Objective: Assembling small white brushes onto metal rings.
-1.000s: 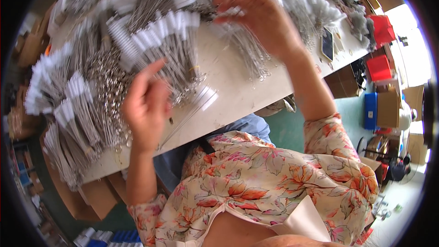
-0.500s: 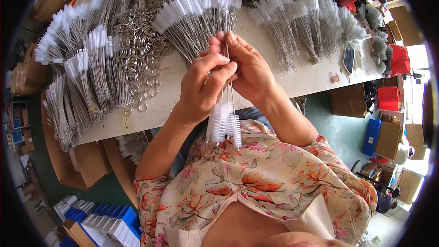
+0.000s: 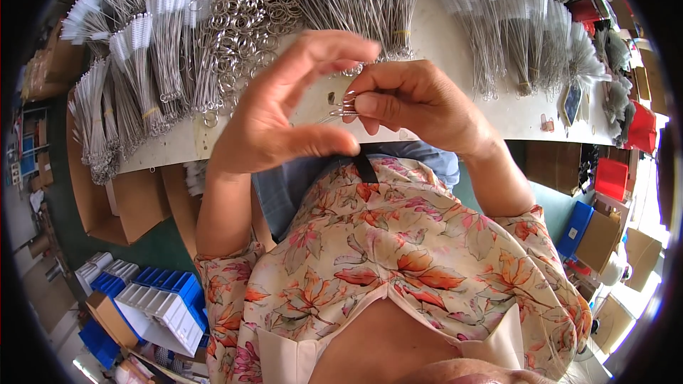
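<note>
My right hand (image 3: 416, 103) pinches several thin metal wires with looped ends (image 3: 344, 111) between thumb and fingers, just over the table's near edge. They look like the handle ends of wire-handled brushes; no bristles show there, and the rest of the wires is hidden. To the left, my left hand (image 3: 281, 110) is open and slightly blurred, thumb and fingers wide apart with nothing between them. Beyond both hands a fanned bundle of wire-handled brushes (image 3: 356, 0) with white bristles lies on the table. A heap of metal split rings (image 3: 245, 21) is behind my left hand.
More brush bundles (image 3: 131, 64) cover the table's left side, and others (image 3: 523, 35) lie at the right. A dark flat object (image 3: 571, 104) rests near the right end. Cardboard boxes (image 3: 135, 206) and white-and-blue bins (image 3: 160, 306) stand on the floor at the left.
My left hand has let go and opened. Both hands have moved apart, the right one shifting right and down with the wires. The hanging white bristles no longer show. The view has shifted.
</note>
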Demonstrator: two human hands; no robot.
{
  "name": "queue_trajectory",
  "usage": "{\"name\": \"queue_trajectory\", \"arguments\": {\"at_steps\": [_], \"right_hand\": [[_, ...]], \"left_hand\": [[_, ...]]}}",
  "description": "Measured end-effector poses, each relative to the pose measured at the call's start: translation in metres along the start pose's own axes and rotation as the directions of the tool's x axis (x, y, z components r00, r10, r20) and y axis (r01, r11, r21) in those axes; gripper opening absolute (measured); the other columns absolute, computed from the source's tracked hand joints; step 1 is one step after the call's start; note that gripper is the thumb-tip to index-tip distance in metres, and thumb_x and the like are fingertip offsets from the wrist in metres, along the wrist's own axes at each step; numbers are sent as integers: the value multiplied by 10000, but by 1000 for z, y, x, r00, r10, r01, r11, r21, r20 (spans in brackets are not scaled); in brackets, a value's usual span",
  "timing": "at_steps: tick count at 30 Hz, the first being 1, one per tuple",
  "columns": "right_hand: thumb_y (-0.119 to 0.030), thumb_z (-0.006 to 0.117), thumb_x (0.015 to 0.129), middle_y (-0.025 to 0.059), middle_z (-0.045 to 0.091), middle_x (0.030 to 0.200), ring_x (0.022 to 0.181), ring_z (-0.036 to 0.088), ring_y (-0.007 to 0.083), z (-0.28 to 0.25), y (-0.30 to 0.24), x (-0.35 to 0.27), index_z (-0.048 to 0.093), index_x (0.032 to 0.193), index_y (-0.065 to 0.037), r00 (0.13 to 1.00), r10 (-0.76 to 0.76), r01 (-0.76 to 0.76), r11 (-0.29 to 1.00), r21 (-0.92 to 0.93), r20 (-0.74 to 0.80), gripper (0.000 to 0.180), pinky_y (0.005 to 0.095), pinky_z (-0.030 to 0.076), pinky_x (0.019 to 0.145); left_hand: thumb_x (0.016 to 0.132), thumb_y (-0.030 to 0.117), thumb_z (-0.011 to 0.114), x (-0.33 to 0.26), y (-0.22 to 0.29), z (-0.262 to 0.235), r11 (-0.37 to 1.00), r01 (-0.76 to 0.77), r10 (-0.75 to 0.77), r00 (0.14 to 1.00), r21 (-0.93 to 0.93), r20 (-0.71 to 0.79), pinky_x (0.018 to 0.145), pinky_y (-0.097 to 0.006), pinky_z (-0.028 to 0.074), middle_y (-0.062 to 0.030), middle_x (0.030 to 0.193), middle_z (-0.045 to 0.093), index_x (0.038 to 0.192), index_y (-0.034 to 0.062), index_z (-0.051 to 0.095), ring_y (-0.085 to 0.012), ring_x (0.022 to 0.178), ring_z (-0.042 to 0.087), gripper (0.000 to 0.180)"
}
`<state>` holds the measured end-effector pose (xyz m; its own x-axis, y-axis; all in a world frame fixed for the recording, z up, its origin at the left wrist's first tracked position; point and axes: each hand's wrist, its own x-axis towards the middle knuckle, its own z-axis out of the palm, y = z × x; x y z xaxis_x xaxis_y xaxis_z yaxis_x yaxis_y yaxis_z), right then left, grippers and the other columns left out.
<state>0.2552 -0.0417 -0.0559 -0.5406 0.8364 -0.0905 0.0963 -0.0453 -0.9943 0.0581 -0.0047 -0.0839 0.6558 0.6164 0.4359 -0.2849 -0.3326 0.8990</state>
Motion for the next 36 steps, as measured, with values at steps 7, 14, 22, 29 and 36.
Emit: {"name": "queue_trajectory", "arguments": {"at_steps": [7,14,22,29,36], "right_hand": [[-210,550,899,2,592,677,559,501,41,-1,0,-8,612,829,-11,931,250,-319,911,261,265,220,192,401,492],[-108,557,822,62,607,713,619,598,216,-46,50,-73,620,844,-50,998,20,-70,377,-924,-67,89,306,472,542],[-72,638,764,67,597,854,633,607,235,29,51,-17,644,840,-57,953,-295,170,715,-678,-73,77,329,482,552],[-107,597,766,16,600,956,599,606,235,43,50,17,633,794,-82,911,-411,278,623,-731,-5,52,343,486,523],[-121,604,777,14,611,897,640,610,233,40,60,16,631,786,-76,939,-342,216,663,-717,-34,53,347,487,554]], "left_hand": [[706,114,740,-19,-2,22,996,-84,82,987,-13,-140,698,-236,444,-74,915,566,789,38,607,-126,784,563,174],[760,144,696,-78,0,20,524,564,-85,780,638,-620,560,-272,417,-44,690,577,898,29,597,-145,622,521,205],[802,140,628,-89,-19,29,582,562,-148,784,588,-603,506,-301,450,-69,747,590,815,48,564,-194,584,576,113],[807,192,621,-80,-23,17,357,752,-367,659,554,-657,533,-317,464,-76,739,594,895,49,576,-210,569,578,173],[850,-31,529,-69,-17,16,926,362,-355,746,-105,-564,700,-287,554,-160,997,592,895,-37,525,-168,803,627,46]]}}
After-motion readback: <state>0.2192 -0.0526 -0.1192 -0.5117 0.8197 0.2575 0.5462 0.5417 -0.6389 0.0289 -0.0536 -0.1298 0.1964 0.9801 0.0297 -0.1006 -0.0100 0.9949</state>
